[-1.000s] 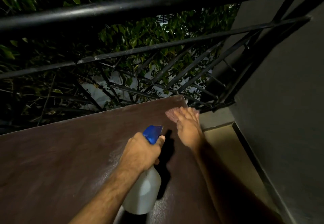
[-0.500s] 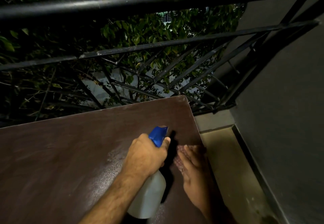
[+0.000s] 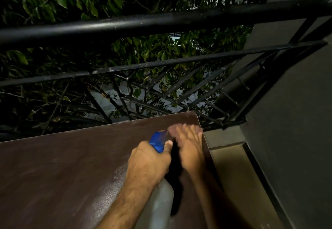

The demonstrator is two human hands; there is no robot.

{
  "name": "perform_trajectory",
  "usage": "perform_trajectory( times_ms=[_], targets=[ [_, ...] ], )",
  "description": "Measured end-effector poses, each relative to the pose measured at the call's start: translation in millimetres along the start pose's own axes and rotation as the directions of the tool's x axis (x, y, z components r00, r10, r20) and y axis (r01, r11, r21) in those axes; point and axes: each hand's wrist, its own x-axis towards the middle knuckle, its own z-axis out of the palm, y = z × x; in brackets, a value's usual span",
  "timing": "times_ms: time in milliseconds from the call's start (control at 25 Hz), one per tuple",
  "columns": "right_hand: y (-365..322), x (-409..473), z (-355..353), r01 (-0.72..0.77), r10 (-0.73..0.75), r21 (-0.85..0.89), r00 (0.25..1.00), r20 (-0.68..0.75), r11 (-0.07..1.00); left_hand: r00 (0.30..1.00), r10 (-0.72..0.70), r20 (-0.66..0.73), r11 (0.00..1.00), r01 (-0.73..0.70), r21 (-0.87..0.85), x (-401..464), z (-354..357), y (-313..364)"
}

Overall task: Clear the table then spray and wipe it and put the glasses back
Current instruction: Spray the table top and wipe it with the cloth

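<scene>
A dark brown table (image 3: 62,171) fills the lower left, with a damp sheen of spray near its middle. My left hand (image 3: 149,162) grips a white spray bottle (image 3: 159,203) with a blue trigger head (image 3: 158,140), held just above the table. My right hand (image 3: 188,148), blurred by motion, lies flat on a pinkish cloth (image 3: 173,130) near the table's far right corner. Only the cloth's far edge shows past the fingers. No glasses are in view.
A black metal railing (image 3: 161,22) runs along the table's far edge, with dark foliage behind it. A grey wall (image 3: 296,121) rises at the right. Between the table's right edge and the wall lies a narrow strip of tan floor (image 3: 239,184).
My right hand pulled the cloth back toward me along the right edge, then pushed it out again to the far right corner. My left hand has kept hold of the spray bottle.
</scene>
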Motion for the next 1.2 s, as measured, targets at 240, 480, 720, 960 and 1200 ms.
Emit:
perform_trajectory(
  times_ms=[240, 480, 720, 960, 1200],
  targets=[
    [10.5, -11.2, 7.0, 0.243, -0.243, 0.002, 0.970, 0.025, 0.970, 0.998, -0.030, -0.047, 0.998, 0.027, -0.064, 2.4, -22.3, -11.2],
    [-16.9, 74.3, 9.1, -0.084, 0.089, -0.130, 0.996, 0.032, 0.988, 0.988, -0.128, -0.087, 0.990, 0.122, -0.070, -6.3, -55.1, -44.4],
    [-156.5, 7.2, 64.3, 0.470, -0.476, 0.100, 0.819, 0.320, 0.877, 0.960, -0.247, -0.132, 0.965, 0.231, -0.126, -0.2, -97.2, -80.3],
    [-152.9, 55.0, 81.0, 0.346, -0.344, 0.027, 0.918, 0.199, 0.938, 0.935, -0.283, -0.212, 0.957, 0.259, -0.133, -22.0, -129.3, -114.5],
    [-168.5, -15.2, 88.8, 0.384, -0.380, 0.011, 0.908, 0.176, 0.923, 0.907, -0.348, -0.237, 0.935, 0.319, -0.152, -54.6, -152.5, -160.6]
  ],
)
